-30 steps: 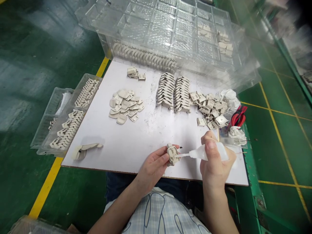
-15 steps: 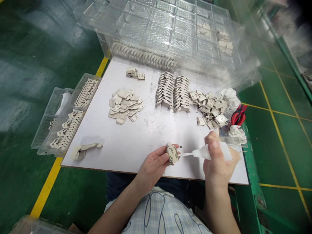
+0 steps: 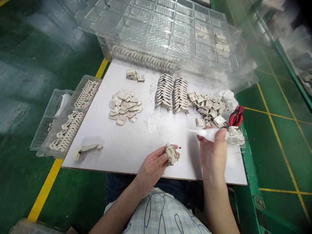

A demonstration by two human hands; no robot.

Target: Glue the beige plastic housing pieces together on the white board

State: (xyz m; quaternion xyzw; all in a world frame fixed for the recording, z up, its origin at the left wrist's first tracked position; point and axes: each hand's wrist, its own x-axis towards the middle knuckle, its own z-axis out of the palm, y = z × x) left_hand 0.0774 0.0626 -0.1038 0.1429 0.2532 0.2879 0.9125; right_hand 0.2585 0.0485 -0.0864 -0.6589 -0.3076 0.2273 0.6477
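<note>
Near the front edge of the white board (image 3: 126,139), my left hand (image 3: 154,164) pinches a small beige plastic part (image 3: 172,154), its hollow side facing up. My right hand (image 3: 214,151) is wrapped round a white squeeze bottle (image 3: 210,134) with a thin nozzle pointing left. The bottle is slightly blurred and its nozzle is apart from the beige part. Beyond my hands stand two stacked rows of beige parts (image 3: 164,92). To their right lies a heap of small square pieces (image 3: 211,109), and to their left a pile of flat rounded pieces (image 3: 124,107).
Clear compartment trays (image 3: 161,27) stand across the back. More trays with beige parts (image 3: 65,133) sit along the left. An assembled beige piece (image 3: 85,151) lies at the front left. Red-handled pliers (image 3: 236,116) and crumpled white paper (image 3: 228,99) are at the right.
My right hand has lifted the bottle up and away from the beige part, and the nozzle has left the part's edge. My left hand has hardly moved.
</note>
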